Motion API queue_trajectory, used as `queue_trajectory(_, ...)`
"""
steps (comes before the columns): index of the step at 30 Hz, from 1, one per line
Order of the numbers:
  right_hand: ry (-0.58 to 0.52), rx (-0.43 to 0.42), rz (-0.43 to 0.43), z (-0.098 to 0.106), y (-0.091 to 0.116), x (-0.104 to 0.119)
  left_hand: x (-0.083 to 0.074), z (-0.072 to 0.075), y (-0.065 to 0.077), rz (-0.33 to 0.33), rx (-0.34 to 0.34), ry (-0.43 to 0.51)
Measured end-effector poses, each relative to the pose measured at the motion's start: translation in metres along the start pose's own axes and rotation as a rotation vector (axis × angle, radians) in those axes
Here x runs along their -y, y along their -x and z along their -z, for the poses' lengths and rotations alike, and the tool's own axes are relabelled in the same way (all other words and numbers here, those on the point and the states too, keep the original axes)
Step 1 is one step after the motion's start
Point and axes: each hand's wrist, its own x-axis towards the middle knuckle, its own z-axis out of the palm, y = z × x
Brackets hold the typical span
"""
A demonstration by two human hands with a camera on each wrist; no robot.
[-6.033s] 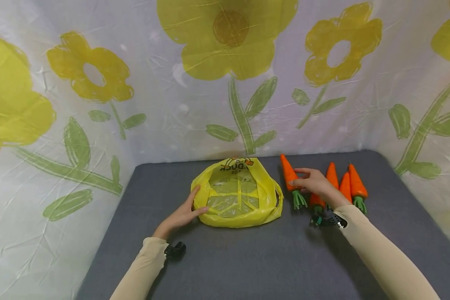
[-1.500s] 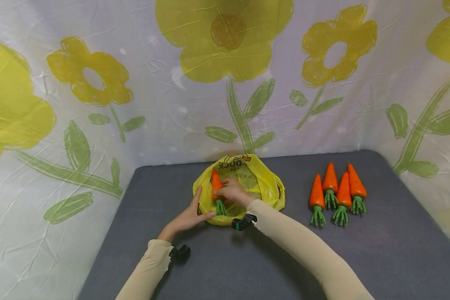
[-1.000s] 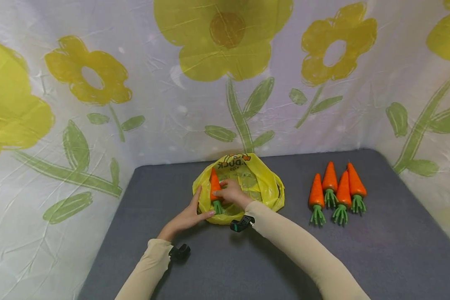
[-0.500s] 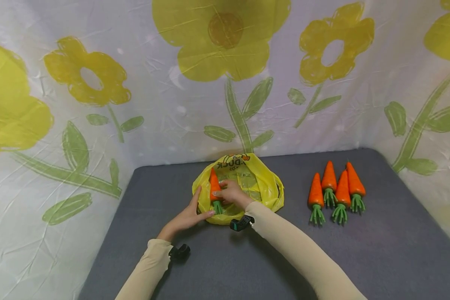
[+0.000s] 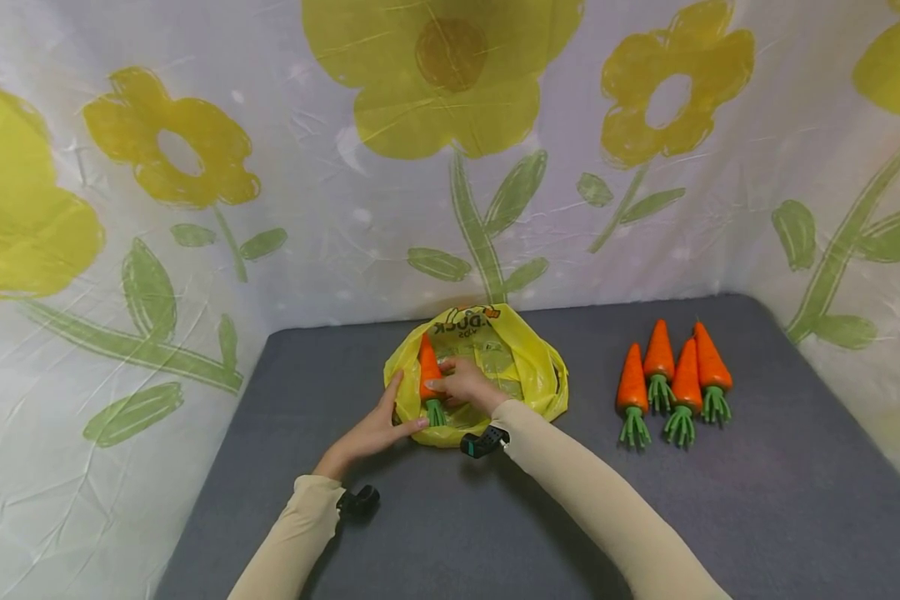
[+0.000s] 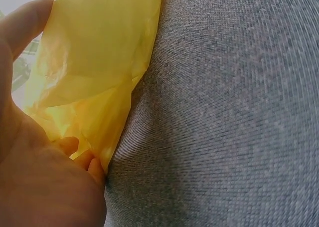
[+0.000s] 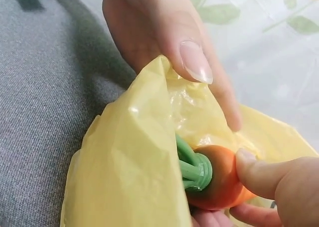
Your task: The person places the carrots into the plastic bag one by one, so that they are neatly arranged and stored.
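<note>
A yellow plastic bag (image 5: pixel 537 377) with dark lettering lies open-mouthed on the grey table. My left hand (image 5: pixel 372 432) holds its left side; in the left wrist view the fingers curl against the bag's yellow film (image 6: pixel 99 47). My right hand (image 5: pixel 467 387) is inside the mouth and pinches a toy carrot (image 5: pixel 428 371) by its thick end, tip pointing away, near the bag's left wall. In the right wrist view the carrot's orange top (image 7: pixel 225 169) shows between thumb and fingers, its green stalks partly hidden by the bag.
Several more toy carrots (image 5: pixel 686 379) lie close together on the table's right side, green ends toward me. Behind the grey table (image 5: pixel 450 533) hangs a white cloth (image 5: pixel 330 250) printed with yellow flowers.
Six seconds ago my right hand held the carrot right of the bag; it then brought it left into the bag. Over the last second both hands have stayed nearly still.
</note>
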Motion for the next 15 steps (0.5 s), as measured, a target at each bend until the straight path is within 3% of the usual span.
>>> queue_trajectory(15, 0.018, 0.000, -0.007, -0.0004, 0.0020, 0.0013, -0.0009, 0.0003, -0.0004, -0.001, -0.002, -0.002)
